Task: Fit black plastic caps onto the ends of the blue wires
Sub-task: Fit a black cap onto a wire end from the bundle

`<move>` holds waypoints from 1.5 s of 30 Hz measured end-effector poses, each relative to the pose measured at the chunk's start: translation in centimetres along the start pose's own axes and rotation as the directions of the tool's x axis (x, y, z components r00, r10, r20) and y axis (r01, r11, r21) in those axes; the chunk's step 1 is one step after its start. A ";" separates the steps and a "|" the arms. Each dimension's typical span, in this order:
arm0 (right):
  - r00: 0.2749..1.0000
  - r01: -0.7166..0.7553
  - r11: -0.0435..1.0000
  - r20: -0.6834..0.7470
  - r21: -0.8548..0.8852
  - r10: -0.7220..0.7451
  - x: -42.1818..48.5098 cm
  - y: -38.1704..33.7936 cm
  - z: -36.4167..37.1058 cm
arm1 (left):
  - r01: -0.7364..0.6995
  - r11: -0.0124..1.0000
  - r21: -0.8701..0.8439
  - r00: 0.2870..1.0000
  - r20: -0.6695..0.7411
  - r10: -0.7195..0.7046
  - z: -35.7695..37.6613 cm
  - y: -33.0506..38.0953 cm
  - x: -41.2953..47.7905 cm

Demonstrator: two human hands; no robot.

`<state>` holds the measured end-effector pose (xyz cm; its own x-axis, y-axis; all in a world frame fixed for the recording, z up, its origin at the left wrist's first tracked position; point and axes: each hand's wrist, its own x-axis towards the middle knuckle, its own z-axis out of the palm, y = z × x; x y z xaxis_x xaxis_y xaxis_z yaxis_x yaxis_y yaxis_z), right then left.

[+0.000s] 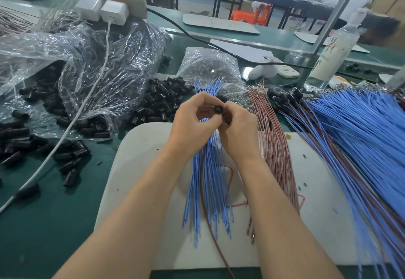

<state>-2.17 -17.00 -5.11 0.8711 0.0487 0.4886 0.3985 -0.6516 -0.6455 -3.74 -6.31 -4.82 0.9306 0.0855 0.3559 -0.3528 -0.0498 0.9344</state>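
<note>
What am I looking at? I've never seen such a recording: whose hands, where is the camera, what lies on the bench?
There is no machine: a person works bare-handed, filmed by one camera on their head looking down. The left hand and right hand together pinch a small round black plastic cap. Below them a bundle of thin blue wires lies on a pale board on the green bench. Left of it are loose black plastic caps and clear plastic bags; right of it, thin reddish-brown wires and a larger spread of blue wires.

Soft even light, glare on the plastic bag [92, 55], right-edge blur, perhaps motion, wide-angle bending.
</note>
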 end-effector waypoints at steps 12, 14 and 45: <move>0.988 -0.085 0.994 0.126 -0.074 0.094 0.5 0.3 -0.1 | 0.070 0.997 -0.034 0.996 -0.061 -0.072 -0.7 -0.6 0.6; 0.985 -0.157 0.981 0.047 -0.113 0.163 0.9 1.1 -1.2 | 0.092 0.996 -0.018 0.990 -0.102 -0.093 -1.0 -0.9 0.8; 0.992 -0.121 0.985 -0.018 0.119 0.124 1.1 0.3 -2.2 | 0.049 0.988 0.147 0.998 -0.048 -0.043 -0.4 -1.1 0.8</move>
<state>-1.69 -18.80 -3.51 0.9086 -0.0457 0.4151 0.3214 -0.5579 -0.7651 -2.67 -5.84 -5.56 0.9389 0.1355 0.3162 -0.2884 -0.1914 0.9382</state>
